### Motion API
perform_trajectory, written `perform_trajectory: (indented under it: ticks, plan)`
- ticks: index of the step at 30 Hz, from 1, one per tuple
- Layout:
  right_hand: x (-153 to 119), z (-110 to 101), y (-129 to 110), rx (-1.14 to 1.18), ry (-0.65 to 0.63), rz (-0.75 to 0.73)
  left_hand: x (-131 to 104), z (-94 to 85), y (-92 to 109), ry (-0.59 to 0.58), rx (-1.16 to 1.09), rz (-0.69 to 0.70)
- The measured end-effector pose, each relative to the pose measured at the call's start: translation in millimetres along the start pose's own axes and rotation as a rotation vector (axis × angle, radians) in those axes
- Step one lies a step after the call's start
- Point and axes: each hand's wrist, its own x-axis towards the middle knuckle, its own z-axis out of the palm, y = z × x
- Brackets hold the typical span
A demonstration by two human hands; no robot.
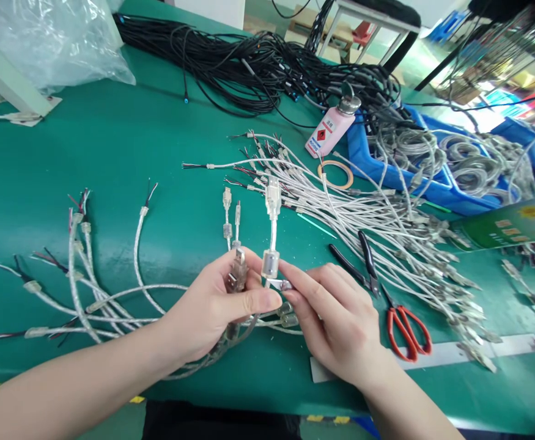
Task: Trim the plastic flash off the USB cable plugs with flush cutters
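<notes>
My left hand [219,299] is closed around several USB cables with clear jackets. A USB plug [237,272] pokes out between its thumb and fingers. Another USB plug [273,197] stands upright above the fingertips, with a ferrite bead [270,264] below it on the cable. From the right, my right hand [335,311] pinches a small pale piece just under that bead; its kind is too small to tell. Two slimmer connectors [227,198] stick up behind my left hand. Cables with stripped wire ends [77,244] lie to the left, beneath my left forearm.
Beyond my hands lies a bundle of white cables [340,211]. Right of my right hand are black-handled cutters [365,263], red-handled scissors [409,333] and a steel ruler [487,347]. A pink bottle [331,128], a tape ring [350,177], blue bins [363,156] and black cables [230,67] stand farther back.
</notes>
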Motion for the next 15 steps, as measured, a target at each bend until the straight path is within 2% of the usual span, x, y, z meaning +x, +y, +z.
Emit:
perform_trajectory:
  ticks: [4, 8, 11, 15]
  plan:
    - [-0.3, 4.3, -1.7, -0.086, 0.103, -0.013, -0.6, 0.4, 0.2, -0.003, -0.021, -0.008]
    - [-0.7, 7.4, -1.1, -0.120, 0.142, -0.021, -1.2, 1.8, 0.9, -0.009, -0.048, -0.034]
    - [-0.2, 6.3, -0.1, -0.073, 0.122, -0.021, -1.0, 2.2, 1.3, 0.009, -0.046, -0.038]
    - [1.4, 1.7, -0.2, 0.017, 0.031, -0.004, -0.8, 1.6, 1.6, 0.007, -0.040, -0.027]
